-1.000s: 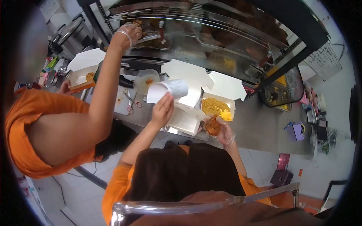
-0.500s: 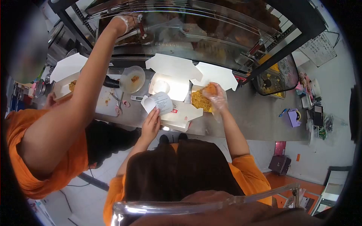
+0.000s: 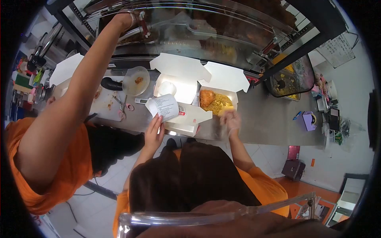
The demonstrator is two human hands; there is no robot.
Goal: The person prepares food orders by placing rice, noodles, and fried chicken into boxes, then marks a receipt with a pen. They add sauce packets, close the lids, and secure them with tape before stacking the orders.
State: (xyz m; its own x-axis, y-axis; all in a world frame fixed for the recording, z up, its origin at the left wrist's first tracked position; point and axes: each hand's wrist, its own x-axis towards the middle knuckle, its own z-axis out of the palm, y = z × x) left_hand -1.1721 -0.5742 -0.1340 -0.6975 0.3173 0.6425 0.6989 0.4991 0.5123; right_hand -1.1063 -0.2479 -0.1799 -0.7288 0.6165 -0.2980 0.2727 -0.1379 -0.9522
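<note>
My left hand (image 3: 154, 133) pinches a curled printed paper slip (image 3: 163, 106) above the front flap of an open white takeaway box (image 3: 186, 91), which holds a small white cup (image 3: 167, 88). My right hand (image 3: 231, 120), in a clear plastic glove, hovers empty with fingers apart at the near edge of a second open box (image 3: 234, 95). That box holds yellow noodles (image 3: 221, 104) and a piece of fried chicken (image 3: 206, 97) at its left side.
A co-worker in orange stands at my left, one arm (image 3: 79, 87) raised into the glass display case (image 3: 206, 27). On the steel counter (image 3: 270, 123) lie a clear bowl (image 3: 135, 80), scissors (image 3: 121, 109) and another open box (image 3: 65, 69). A tray of yellow food (image 3: 289, 81) sits far right.
My right hand carried the fried chicken from the counter's edge into the noodle box, let it go and drew back. My left hand lowered the paper slip.
</note>
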